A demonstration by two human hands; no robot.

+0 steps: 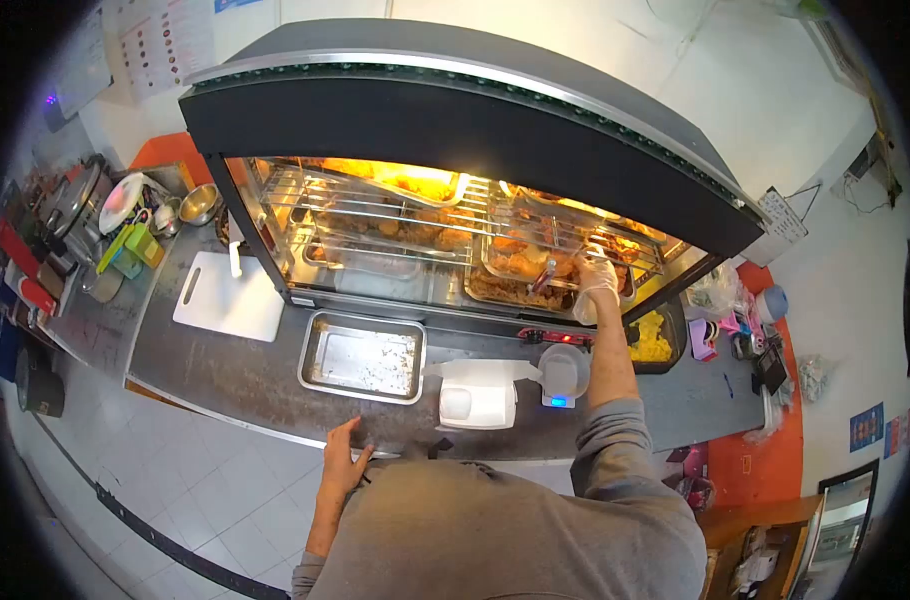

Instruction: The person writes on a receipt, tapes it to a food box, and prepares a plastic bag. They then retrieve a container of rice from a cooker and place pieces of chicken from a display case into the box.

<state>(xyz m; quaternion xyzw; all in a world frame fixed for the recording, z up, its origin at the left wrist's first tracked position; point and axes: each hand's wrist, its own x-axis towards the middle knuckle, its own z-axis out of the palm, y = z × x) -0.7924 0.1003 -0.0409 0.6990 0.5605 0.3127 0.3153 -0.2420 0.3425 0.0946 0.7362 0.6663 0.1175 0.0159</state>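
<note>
My right hand (pixel 597 272), in a clear plastic glove, reaches into the lit food warmer (pixel 455 140). It is beside a metal tray of browned food (pixel 520 290) on the lower level; its fingers are partly hidden by the wire rack (pixel 375 222), so their grip cannot be made out. My left hand (pixel 343 458) is at the counter's front edge, bare, with thumb and fingers apart and nothing in it. Between the two arms, an open white takeaway box (pixel 478 398) lies on the counter, beside a clear round tub (pixel 564 370) on a small scale (pixel 559 402).
A metal tray with crumbs (pixel 363 358) and a white cutting board (pixel 231 296) lie to the left. Right of the warmer stands a dark pan of yellow food (pixel 653 338). Bowls (pixel 200 204) and green containers (pixel 143 244) crowd the far left counter.
</note>
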